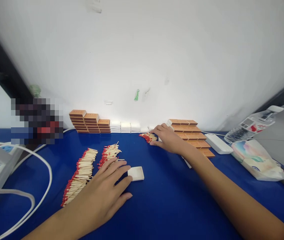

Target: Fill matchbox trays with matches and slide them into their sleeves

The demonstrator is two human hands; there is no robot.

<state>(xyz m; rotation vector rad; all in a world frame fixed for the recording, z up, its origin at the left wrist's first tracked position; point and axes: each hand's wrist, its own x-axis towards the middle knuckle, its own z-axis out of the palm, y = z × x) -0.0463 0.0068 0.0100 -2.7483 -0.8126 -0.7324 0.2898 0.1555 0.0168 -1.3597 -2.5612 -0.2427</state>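
My left hand (109, 187) lies palm down with its fingers apart. Its fingertips are at the left edge of an empty white matchbox tray (137, 173); whether they press on it I cannot tell. Beside that hand, a long row of red-tipped matches (84, 166) runs along the blue table, with a smaller heap of matches (110, 154) just beyond the fingers. Farther back, my right hand (167, 137) reaches over with thumb and fingers parted at a small pile of matches (147, 137). Its palm side is hidden.
Closed brown matchboxes (87, 121) and white trays (125, 127) are stacked against the wall. More brown boxes (189, 133) stand in steps at right, near a white device (218, 144), a tissue pack (257, 160) and a plastic bottle (254, 123). A white cable (49, 180) loops at left.
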